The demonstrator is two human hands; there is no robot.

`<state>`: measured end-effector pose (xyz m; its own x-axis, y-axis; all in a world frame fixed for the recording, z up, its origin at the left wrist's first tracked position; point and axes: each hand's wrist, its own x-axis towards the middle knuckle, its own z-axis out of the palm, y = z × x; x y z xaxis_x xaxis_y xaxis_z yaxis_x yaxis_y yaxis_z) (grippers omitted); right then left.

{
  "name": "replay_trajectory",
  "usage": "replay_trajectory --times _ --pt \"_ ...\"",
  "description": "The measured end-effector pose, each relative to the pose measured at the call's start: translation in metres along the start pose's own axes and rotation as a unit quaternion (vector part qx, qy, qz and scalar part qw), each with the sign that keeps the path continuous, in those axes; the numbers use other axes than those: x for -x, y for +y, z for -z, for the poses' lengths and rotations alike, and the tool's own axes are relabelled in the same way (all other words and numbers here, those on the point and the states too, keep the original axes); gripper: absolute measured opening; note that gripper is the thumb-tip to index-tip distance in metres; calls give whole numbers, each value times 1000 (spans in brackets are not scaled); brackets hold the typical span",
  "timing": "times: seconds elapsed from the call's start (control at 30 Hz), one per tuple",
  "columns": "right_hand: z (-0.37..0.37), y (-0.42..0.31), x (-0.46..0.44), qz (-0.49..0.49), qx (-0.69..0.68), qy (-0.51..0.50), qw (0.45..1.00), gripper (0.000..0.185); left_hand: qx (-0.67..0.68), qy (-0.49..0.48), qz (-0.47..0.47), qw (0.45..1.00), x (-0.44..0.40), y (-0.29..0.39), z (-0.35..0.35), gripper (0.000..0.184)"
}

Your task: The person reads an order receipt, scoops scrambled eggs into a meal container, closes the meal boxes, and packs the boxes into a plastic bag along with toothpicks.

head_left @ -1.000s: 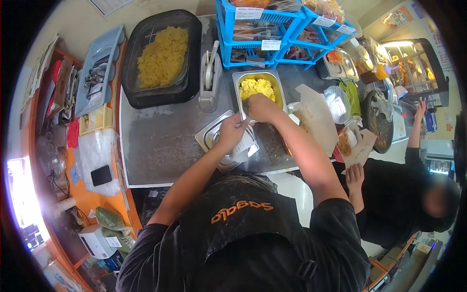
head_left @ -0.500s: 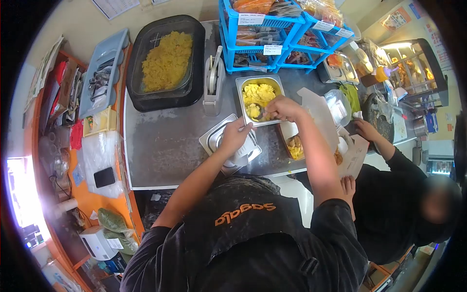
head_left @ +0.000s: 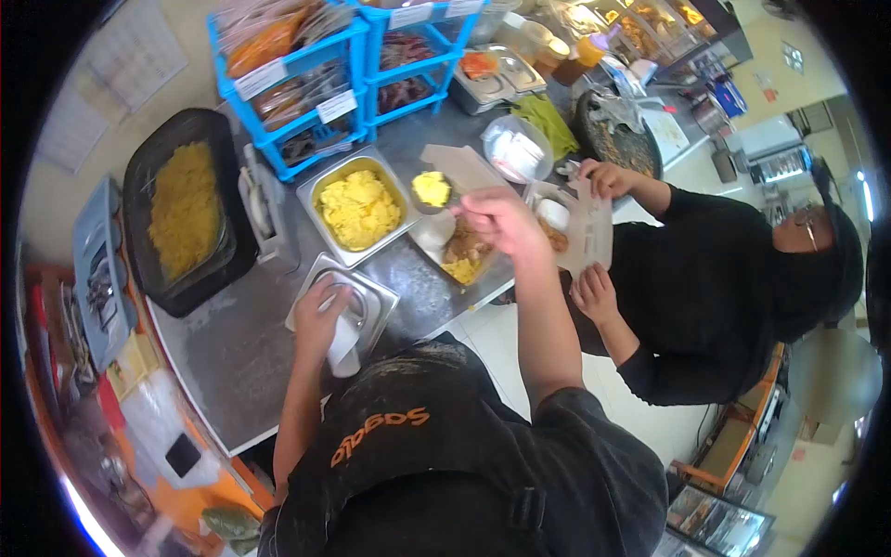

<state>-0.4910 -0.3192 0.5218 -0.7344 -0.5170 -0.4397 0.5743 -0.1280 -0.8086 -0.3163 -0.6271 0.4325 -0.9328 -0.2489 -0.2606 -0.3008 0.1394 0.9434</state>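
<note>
A spoon [head_left: 433, 189] heaped with yellow food is in my right hand [head_left: 501, 219], whose fingers are closed round its handle. It hangs over an open takeaway box [head_left: 462, 252] holding white rice, brown food and some yellow food. To its left stands a metal pan [head_left: 360, 210] of yellow scrambled food. My left hand [head_left: 322, 311] lies over a metal lid [head_left: 373, 299], close to a white cup-like item [head_left: 344, 348]; its grip is partly hidden, so I cannot tell what it holds.
Blue basket racks [head_left: 362, 56] with packets stand behind the pan. At the left is a black tray [head_left: 137, 204] of yellow food, beside a tape dispenser [head_left: 269, 218]. A co-worker [head_left: 687, 278] at the right holds another open box [head_left: 590, 223]. A plastic bowl [head_left: 516, 148] stands behind.
My right hand has lifted the loaded spoon out of the pan and moved right over the box. My left hand has left the pan's edge for the lid. The view has turned right.
</note>
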Motion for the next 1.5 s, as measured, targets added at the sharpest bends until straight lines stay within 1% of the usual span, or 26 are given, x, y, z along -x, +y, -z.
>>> replay_trajectory --times 0.07,0.1,0.17,0.27,0.37,0.4,0.43,0.47,0.5,0.6,0.73,0.83,0.9,1.0,1.13,1.23,1.33,1.43,1.47,1.5 --pt "22 -1 43 47 -6 64 997 27 -3 13 2 1000 21 18 9 51" --pt "34 -1 66 61 -9 99 993 27 5 6 19 1000 30 22 16 50" --pt "40 -7 105 79 10 215 973 25 22 -7 53 998 43 27 27 47" --pt "67 11 138 81 -8 318 944 24 38 5 69 997 54 30 36 43" --pt "87 33 147 25 28 404 914 23 57 10 84 995 54 32 42 42" --pt "104 48 148 19 51 377 925 24 57 13 72 996 55 32 42 40" --pt "132 67 150 25 145 348 926 25 64 16 80 995 54 34 43 41" --pt "120 72 142 49 304 425 851 24 70 19 87 994 54 35 44 41" --pt "104 79 129 69 452 485 745 22 75 23 95 992 53 36 45 41" --pt "94 101 111 117 531 521 658 14 60 14 89 994 50 36 50 42" --pt "99 127 102 82 633 486 596 8 27 22 95 995 45 45 55 42" --pt "101 139 103 122 588 512 615 11 6 30 93 995 42 50 54 42" --pt "102 142 107 146 577 516 616 13 -5 34 89 995 40 53 54 42" --pt "109 149 106 173 567 521 615 17 -12 29 82 996 37 62 43 42" --pt "109 150 107 198 550 541 605 22 -49 17 96 994 30 70 29 43" --pt "108 147 108 183 540 549 611 23 -63 8 108 992 27 71 21 44" --pt "116 160 105 166 534 544 626 18 -71 8 117 991 24 77 15 43" --pt "104 146 107 212 512 573 604 14 -80 13 115 990 21 83 7 42" --pt "102 143 106 217 482 583 617 13 -93 16 110 990 21 83 6 41" --pt "96 139 105 219 420 604 642 14 -106 19 106 989 23 83 7 41"
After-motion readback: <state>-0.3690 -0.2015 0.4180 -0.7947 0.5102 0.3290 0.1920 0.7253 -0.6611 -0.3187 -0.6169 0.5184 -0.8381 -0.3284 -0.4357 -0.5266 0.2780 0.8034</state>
